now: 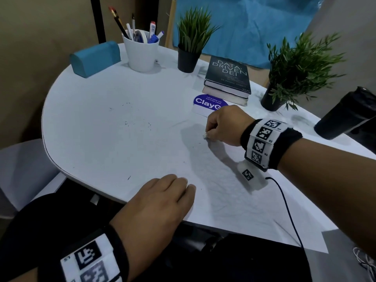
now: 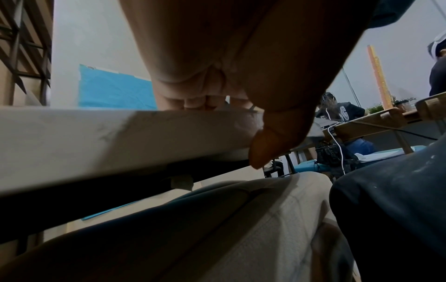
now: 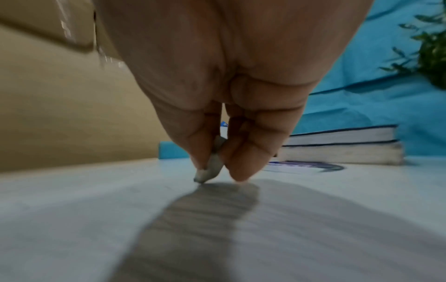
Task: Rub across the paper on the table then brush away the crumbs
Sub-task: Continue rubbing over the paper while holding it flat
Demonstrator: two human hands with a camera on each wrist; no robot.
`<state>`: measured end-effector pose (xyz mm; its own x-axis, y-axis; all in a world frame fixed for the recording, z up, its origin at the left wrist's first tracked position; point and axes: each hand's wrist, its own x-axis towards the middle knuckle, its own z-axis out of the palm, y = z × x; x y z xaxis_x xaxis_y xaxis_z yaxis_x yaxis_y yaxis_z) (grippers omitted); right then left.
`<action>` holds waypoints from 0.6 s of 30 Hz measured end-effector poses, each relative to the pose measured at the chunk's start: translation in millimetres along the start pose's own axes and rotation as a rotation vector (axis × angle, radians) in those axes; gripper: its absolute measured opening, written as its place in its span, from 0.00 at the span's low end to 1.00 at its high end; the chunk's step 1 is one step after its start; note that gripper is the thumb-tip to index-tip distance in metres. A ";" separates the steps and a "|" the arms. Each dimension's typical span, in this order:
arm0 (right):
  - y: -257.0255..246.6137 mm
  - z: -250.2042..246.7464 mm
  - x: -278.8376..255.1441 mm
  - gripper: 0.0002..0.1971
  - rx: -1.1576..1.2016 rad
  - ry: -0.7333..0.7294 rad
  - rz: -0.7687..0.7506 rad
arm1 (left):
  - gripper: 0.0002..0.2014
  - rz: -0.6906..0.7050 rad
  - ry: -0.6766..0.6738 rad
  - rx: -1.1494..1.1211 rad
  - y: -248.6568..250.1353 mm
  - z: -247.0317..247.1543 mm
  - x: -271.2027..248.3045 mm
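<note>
My right hand (image 1: 224, 125) pinched a small grey eraser (image 3: 209, 167) between thumb and fingers, tip down on the paper (image 1: 223, 200), just under the hand. My left hand (image 1: 162, 200) lay flat, fingers straight and together, pressing the paper's near-left edge; the left wrist view showed its fingertips (image 2: 193, 102) on the table (image 2: 72, 137) top and the thumb hanging past the edge. Dark crumbs (image 1: 134, 123) were scattered well left of the right hand, a few more just below it. A purple sticker (image 1: 207, 102) lay just beyond the right hand, touching or nearly so; books (image 1: 227, 78) sat behind that. Pen cup (image 1: 141, 51) and blue case (image 1: 95, 58) were far beyond the left hand.
</note>
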<state>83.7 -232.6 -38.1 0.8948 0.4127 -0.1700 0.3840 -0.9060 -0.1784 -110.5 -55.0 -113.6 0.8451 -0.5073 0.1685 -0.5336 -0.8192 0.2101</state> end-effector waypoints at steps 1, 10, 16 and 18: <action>-3.1 1.5 -2.1 0.03 0.030 -0.022 -0.026 | 0.33 -0.002 0.000 -0.003 -0.9 -0.7 -0.9; -8.9 4.5 -24.0 0.02 0.045 -0.064 -0.084 | 0.33 -0.005 -0.011 0.010 -0.5 0.6 -0.5; 12.9 0.4 -20.1 0.03 -0.032 0.007 0.023 | 0.34 -0.006 -0.019 0.028 0.6 2.4 0.7; 5.7 -0.6 -21.3 0.03 -0.039 -0.008 -0.006 | 0.35 -0.004 -0.017 0.031 0.0 2.0 0.6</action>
<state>67.0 -246.6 -34.8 0.8907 0.4189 -0.1763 0.3983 -0.9063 -0.1411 -110.0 -55.8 -115.4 0.8477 -0.5084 0.1515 -0.5295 -0.8288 0.1809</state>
